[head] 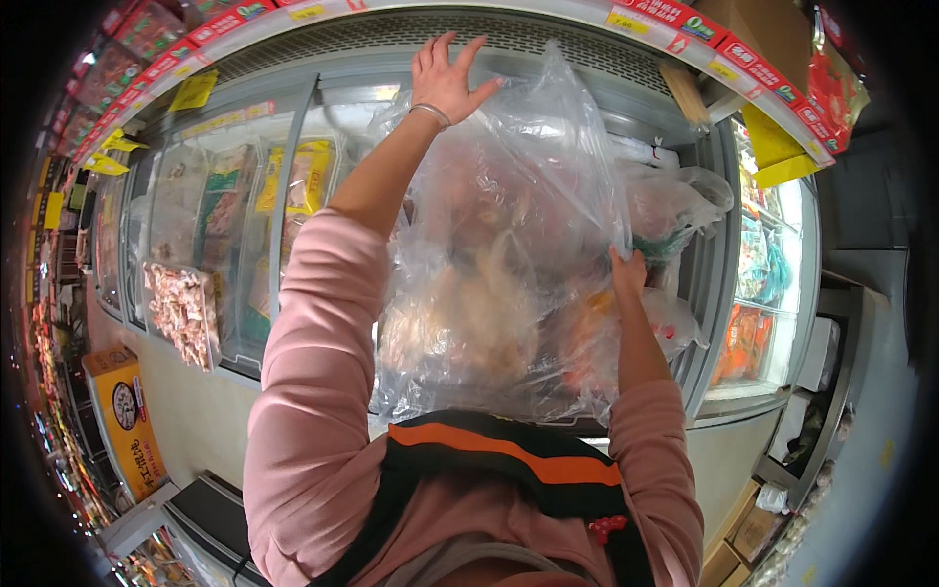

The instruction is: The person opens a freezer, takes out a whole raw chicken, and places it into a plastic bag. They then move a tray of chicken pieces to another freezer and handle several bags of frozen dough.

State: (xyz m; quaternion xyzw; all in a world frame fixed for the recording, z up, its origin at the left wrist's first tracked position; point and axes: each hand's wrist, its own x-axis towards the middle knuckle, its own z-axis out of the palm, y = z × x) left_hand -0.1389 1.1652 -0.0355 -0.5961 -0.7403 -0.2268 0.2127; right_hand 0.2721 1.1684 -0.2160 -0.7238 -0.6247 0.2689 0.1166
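Note:
A large clear plastic sheet [513, 198] spreads over the open section of a chest freezer in front of me. Under it, blurred by the plastic, lie pale and reddish frozen foods in bags. My left hand [451, 84], a bracelet at its wrist, reaches to the far side with fingers spread. It is over the sheet's back edge; whether it touches the plastic I cannot tell. On the right, my right hand [629, 273] pinches the sheet's side edge. Next to that hand are knotted plastic bags of food [664, 209], partly outside the sheet.
Glass lids [220, 183] cover packaged foods on the left, with a clear tray of meat pieces [183, 315] on the lid's near edge. A shelf edge with price tags [506, 15] curves overhead. A lit display freezer [755, 271] stands right; a yellow carton [128, 422] sits lower left.

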